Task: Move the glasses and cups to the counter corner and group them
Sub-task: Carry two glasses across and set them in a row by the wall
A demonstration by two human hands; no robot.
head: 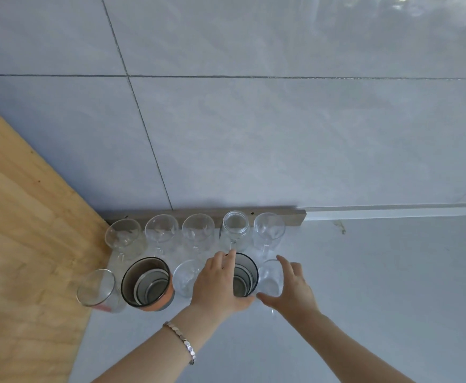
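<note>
Two rows of glassware stand in the counter corner against the wall. The back row holds several clear stemmed glasses [161,229] and a clear jar [235,226]. In the front row are a tilted tumbler [96,288], a dark cup with an orange band [146,283], a clear glass [185,277], a second dark cup [244,276] and a clear glass [270,277] at the right end. My left hand [218,286] wraps the second dark cup. My right hand [290,291] cups the right-end clear glass, fingers spread around it.
A wooden panel [24,230] closes the left side of the corner. A tiled wall [254,134] rises behind, with a grey strip [299,217] at its base. The pale counter [378,286] stretches to the right and toward me.
</note>
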